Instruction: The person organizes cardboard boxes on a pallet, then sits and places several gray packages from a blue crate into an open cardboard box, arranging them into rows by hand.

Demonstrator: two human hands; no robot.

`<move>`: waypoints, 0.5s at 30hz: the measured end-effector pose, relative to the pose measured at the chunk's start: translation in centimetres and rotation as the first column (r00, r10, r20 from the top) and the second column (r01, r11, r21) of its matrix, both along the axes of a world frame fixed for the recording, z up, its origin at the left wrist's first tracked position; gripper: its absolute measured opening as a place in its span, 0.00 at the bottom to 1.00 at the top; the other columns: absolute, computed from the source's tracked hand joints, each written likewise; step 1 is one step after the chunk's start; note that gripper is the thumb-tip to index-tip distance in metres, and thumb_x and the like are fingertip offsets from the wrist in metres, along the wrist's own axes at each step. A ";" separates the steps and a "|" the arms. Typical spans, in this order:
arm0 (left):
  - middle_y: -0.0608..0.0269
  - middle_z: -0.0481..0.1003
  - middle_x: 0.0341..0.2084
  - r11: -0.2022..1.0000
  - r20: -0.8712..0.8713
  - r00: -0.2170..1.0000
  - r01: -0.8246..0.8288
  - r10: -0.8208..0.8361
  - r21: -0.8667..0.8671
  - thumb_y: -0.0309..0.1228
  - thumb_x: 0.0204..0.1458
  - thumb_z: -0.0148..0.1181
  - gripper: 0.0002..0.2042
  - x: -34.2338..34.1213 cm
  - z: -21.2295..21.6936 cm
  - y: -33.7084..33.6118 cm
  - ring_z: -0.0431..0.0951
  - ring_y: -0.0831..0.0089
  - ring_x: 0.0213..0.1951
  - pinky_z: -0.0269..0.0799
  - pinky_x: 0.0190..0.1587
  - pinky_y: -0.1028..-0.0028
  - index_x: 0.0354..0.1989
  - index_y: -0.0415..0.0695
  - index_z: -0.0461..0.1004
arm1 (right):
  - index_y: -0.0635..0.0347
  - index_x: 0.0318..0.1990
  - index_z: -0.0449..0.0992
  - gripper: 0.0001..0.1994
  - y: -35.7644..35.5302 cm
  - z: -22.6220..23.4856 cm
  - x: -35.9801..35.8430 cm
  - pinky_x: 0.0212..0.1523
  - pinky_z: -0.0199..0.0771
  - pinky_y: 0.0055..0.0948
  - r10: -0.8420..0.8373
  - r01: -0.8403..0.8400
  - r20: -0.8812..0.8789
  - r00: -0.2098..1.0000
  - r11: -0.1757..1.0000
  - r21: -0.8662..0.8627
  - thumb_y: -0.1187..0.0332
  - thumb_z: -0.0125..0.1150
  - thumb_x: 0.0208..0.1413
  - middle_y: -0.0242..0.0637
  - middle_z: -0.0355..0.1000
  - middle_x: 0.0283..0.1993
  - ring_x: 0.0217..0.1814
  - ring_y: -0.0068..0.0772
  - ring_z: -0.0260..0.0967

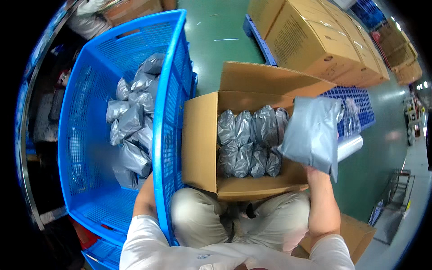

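My right hand (313,173) grips a grey plastic mailing bag (311,132) from below, holding it up over the right side of an open cardboard box (199,141); the bag hides most of the fingers. Inside the box, packed grey bags (243,128) stand side by side in two rows. To the left, my left forearm (145,198) reaches into a large blue plastic basket (78,135). The basket's near wall and rim hide that hand's fingers. More grey bags (130,121) lie in a loose heap inside the basket, close to that arm.
Large sealed cartons (310,40) sit on a blue pallet at the back right. Behind the box's right side are a blue grid pallet (365,105) and a roll of clear film (349,147). A cardboard piece (355,234) lies at lower right, a metal rack (393,198) beyond.
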State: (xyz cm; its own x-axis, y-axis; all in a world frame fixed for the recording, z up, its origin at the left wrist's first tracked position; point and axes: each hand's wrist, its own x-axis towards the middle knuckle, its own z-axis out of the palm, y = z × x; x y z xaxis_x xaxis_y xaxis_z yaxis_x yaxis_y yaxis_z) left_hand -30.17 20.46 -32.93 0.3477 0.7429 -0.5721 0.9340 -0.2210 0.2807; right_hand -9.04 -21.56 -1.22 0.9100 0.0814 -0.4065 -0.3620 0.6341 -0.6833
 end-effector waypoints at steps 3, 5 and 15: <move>0.29 0.61 0.64 0.999 -0.014 1.000 0.021 -0.021 0.027 0.50 0.41 0.72 0.55 -0.4 0.2 -0.1 0.63 0.43 0.66 0.59 0.67 0.58 0.72 0.30 0.46 | 0.55 0.64 0.66 0.31 -1.0 0.2 0.2 0.65 0.66 0.49 0.190 -0.230 0.161 0.968 0.929 0.288 0.42 0.44 0.64 0.41 0.69 0.62 0.64 0.43 0.66; 0.30 0.62 0.64 0.998 -0.024 0.999 0.044 -0.043 0.055 0.50 0.41 0.72 0.55 -0.5 0.4 -0.4 0.63 0.44 0.66 0.59 0.67 0.58 0.72 0.30 0.46 | 0.54 0.64 0.67 0.29 -1.1 0.6 0.3 0.64 0.68 0.48 0.205 -0.250 0.173 0.963 0.919 0.304 0.44 0.43 0.66 0.40 0.69 0.62 0.63 0.43 0.67; 0.31 0.63 0.63 0.995 -0.039 0.998 0.052 -0.049 0.080 0.50 0.41 0.73 0.55 3.1 -2.9 -2.2 0.65 0.45 0.65 0.60 0.66 0.59 0.71 0.30 0.48 | 0.57 0.58 0.74 0.26 1.1 2.7 0.6 0.60 0.72 0.44 0.210 -0.202 -0.003 0.978 0.940 0.275 0.48 0.51 0.61 0.41 0.76 0.53 0.54 0.42 0.75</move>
